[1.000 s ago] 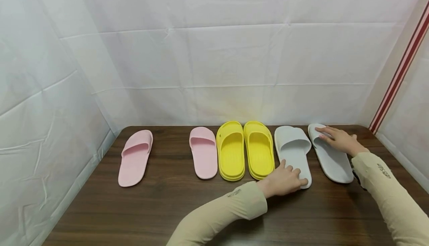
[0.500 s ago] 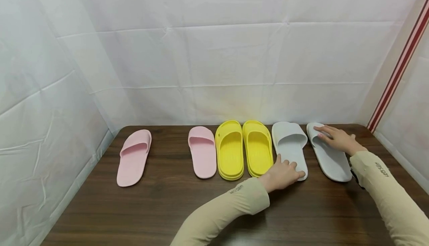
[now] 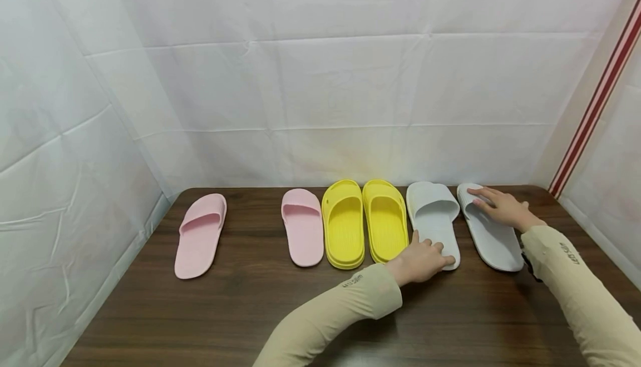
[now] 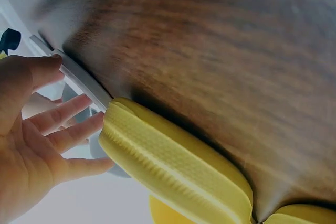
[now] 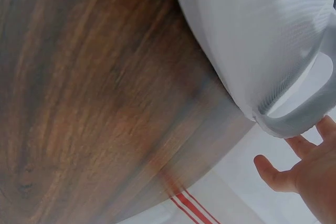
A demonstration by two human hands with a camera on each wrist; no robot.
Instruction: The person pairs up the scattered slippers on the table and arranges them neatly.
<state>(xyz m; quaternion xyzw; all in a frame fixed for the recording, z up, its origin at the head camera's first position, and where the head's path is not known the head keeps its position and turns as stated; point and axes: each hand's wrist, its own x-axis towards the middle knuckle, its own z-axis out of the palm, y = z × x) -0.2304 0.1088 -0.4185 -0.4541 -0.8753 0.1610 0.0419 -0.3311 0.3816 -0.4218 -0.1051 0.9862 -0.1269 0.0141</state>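
Note:
A pair of white slide slippers lies at the right of the row in the head view. On the left white slipper [image 3: 434, 219], my left hand [image 3: 419, 258] rests over the heel end, fingers spread. The left wrist view shows the thumb of that hand [image 4: 31, 145] at the sole's edge, with other fingertips close to a yellow slipper [image 4: 178, 161]. My right hand [image 3: 506, 209] touches the strap of the right white slipper [image 3: 496, 242], which is angled outward. In the right wrist view, fingertips of that hand [image 5: 310, 171] meet the strap edge [image 5: 299, 121].
Two yellow slippers [image 3: 344, 233] stand side by side left of the white pair. A pink slipper [image 3: 304, 236] sits close beside them, and another pink slipper [image 3: 197, 244] lies farther left on the brown wooden table [image 3: 210, 322]. White cloth [image 3: 340, 89] hangs behind.
The left white slipper has slid toward the table's back edge, with my left hand at its heel. In the last half second almost nothing moved; my right hand stayed on its slipper.

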